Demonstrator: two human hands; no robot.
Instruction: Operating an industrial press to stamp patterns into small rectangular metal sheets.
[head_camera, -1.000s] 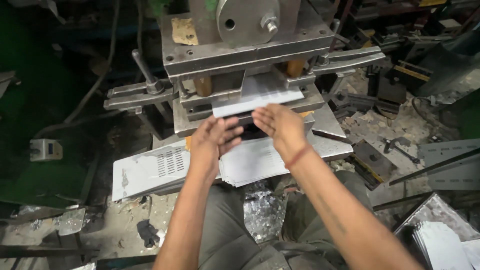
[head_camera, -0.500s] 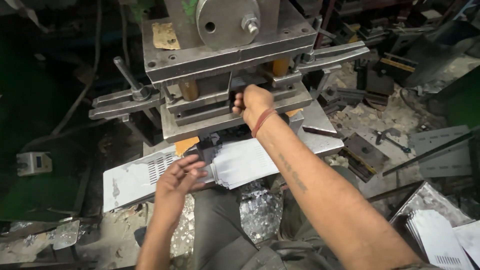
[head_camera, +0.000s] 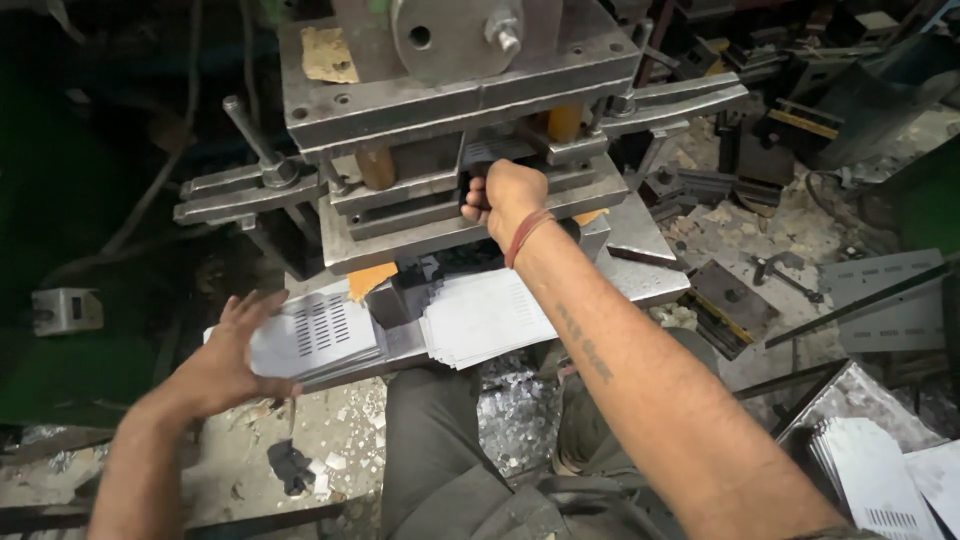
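Note:
A grey steel press (head_camera: 470, 90) stands in front of me. My right hand (head_camera: 503, 197) reaches into its die gap, fingers curled shut; what they hold is hidden. My left hand (head_camera: 228, 360) rests with fingers spread on the left edge of a stack of slotted metal sheets (head_camera: 318, 338) lying on the press table at the left. A second stack of plain sheets (head_camera: 485, 318) lies just below my right forearm, which wears a red thread band at the wrist.
A lever handle (head_camera: 250, 135) juts up at the press's left. Metal blocks and tools (head_camera: 735, 300) litter the floor at right. More cut sheets (head_camera: 870, 470) lie at the lower right. Metal scrap (head_camera: 515, 425) lies between my knees.
My left hand has moved left and down onto the slotted stack. My right hand has stayed at the die gap; the view has shifted closer.

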